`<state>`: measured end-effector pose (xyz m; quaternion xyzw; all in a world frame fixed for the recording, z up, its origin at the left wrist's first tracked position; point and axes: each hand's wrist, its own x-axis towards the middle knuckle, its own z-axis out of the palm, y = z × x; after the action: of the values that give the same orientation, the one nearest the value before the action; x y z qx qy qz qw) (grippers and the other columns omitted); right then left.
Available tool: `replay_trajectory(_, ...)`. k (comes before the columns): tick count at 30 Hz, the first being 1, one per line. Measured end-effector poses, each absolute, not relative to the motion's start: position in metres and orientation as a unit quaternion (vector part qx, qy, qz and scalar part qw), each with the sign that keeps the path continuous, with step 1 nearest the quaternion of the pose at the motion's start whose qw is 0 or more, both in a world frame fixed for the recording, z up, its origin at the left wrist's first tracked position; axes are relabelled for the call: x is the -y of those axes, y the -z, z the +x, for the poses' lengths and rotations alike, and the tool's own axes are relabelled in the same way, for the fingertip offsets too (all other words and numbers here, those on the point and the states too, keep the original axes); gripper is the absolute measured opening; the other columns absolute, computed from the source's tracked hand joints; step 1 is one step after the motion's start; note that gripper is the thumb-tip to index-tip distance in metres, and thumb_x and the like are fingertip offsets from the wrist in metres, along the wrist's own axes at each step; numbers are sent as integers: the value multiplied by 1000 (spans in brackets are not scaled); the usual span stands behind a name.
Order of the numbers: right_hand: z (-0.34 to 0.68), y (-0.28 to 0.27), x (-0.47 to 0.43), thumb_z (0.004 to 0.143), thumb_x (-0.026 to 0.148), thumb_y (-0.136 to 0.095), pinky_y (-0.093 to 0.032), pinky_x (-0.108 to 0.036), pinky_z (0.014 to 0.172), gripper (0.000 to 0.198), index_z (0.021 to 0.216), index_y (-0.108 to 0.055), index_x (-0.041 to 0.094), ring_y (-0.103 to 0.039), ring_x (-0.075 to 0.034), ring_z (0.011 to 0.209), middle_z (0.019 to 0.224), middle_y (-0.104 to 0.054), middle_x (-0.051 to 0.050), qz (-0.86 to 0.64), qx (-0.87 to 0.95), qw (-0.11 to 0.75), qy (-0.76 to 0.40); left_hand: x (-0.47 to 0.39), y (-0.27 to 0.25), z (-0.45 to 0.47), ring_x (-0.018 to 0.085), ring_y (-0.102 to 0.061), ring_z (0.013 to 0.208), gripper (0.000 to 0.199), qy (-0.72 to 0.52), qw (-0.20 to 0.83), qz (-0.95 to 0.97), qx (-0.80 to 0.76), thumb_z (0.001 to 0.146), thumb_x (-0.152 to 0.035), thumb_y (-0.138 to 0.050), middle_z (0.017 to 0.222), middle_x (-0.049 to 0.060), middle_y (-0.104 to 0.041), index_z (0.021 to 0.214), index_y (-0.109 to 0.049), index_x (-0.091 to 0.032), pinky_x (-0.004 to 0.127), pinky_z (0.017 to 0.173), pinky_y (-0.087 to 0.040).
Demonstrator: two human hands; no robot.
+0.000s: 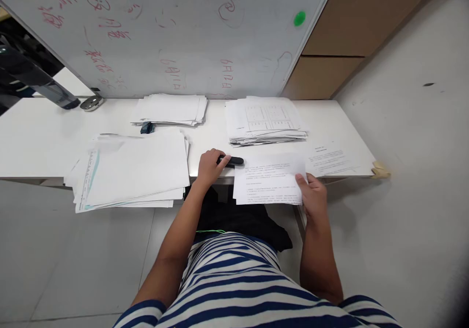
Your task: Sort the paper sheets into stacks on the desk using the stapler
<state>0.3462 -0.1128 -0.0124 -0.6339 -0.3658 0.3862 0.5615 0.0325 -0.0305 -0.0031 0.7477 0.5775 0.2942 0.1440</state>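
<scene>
My left hand (pixel 211 166) is closed around a black stapler (pixel 235 161), whose front end meets the upper left corner of some printed sheets (pixel 269 179). Those sheets reach over the table's front edge. At their right side my right hand (pixel 313 193) pinches them, thumb on top and fingers underneath. Whether the stapler's jaws are around the paper I cannot tell. Just behind the sheets lies a thick paper stack (pixel 267 118) with a printed grid on top. To the left of my left hand spreads a loose pile of large papers (pixel 137 169).
A whiteboard (pixel 190 34) with red writing and a green magnet (pixel 299 18) stands behind the white table (pixel 29 142). Another paper stack (pixel 170 109), a small dark object (pixel 147 127), a computer mouse (pixel 91 103) and a dark bottle (pixel 47 86) are towards the back left. Cardboard (pixel 322 76) stands at right.
</scene>
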Motion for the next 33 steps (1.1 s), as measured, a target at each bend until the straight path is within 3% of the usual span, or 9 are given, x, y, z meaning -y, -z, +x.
replay_trajectory(5,367,-8,124,74,44,-77,-56,-35,71,31,95,-74,21,-68,-19,72,87,-75,-3,-628,355,614,-320,29,7,34,20,-61,90,34,-302,139,742,-582,96,-49,-45,92,4,-69,94,-65,-22,35,82,-43)
replay_trajectory(10,374,-8,135,74,46,-75,-57,-40,74,34,96,-73,20,-69,-21,76,91,-74,-6,-613,331,671,-253,29,9,34,20,-60,89,34,-295,124,746,-584,96,-49,-45,90,4,-68,94,-65,-22,35,80,-41)
replay_trajectory(23,363,5,129,74,42,-76,-57,-43,84,32,96,-72,19,-70,-21,82,97,-75,-7,-617,315,656,-300,30,9,36,22,-60,93,35,-289,127,741,-592,96,-50,-43,94,6,-68,96,-64,-22,37,84,-42)
replay_trajectory(29,314,-5,101,81,43,-70,-52,-38,98,33,104,-70,20,-67,-21,103,105,-73,-6,-573,344,646,-370,29,13,33,23,-60,89,28,-279,116,750,-588,95,-42,-47,93,7,-68,96,-65,-21,38,80,-42)
replay_trajectory(33,269,-25,45,85,50,-61,-57,-40,88,43,115,-65,20,-66,-25,108,110,-71,-8,-547,411,615,-391,30,13,32,26,-61,94,26,-271,112,755,-587,93,-41,-50,93,9,-68,96,-66,-20,38,82,-43)
